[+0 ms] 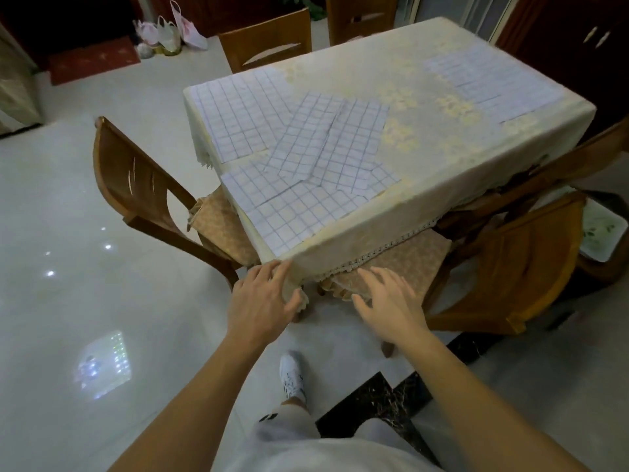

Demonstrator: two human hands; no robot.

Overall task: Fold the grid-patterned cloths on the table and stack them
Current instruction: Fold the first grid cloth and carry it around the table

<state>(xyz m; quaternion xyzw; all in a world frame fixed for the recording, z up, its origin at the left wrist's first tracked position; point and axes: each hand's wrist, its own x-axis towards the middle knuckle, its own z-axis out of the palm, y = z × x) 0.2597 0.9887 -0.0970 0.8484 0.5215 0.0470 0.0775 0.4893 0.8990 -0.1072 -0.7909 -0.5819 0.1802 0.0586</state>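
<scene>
The cloths (299, 199) are lying unfolded just ahead of the left hand (262, 298), spread flat on the near end of the table (357, 240). They are overlapping one another at odd angles, so their edges are crossing and it is hard to count them. The nearest one is reaching almost to the table's corner, right above the left fingertips. More far cloths (490, 80) are lying well beyond the right hand (391, 301), at the table's far right end, washed out by glare and hard to tell apart.

The left hand is reaching wide open, fingers straight and spread, against the hanging corner of the tablecloth (425, 137). Motion blur is making it unclear whether the fingers are pressing the fabric or only brushing it. The right hand is also holding nothing, fingers spread and relaxed, hovering below the table's edge over a cushion (401, 257) that is partly tucked under the tablecloth's lace trim.

The tablecloth is covering the table completely, hiding its top. A chair (136, 185) is standing to the left of the left hand, and another chair (517, 267) is standing to the right of the right hand, its seat hidden behind its back. Below the hands, one shoe (292, 373) is showing; the other foot is hidden. Far beyond the left hand, bags (170, 28) are sitting on the floor.
</scene>
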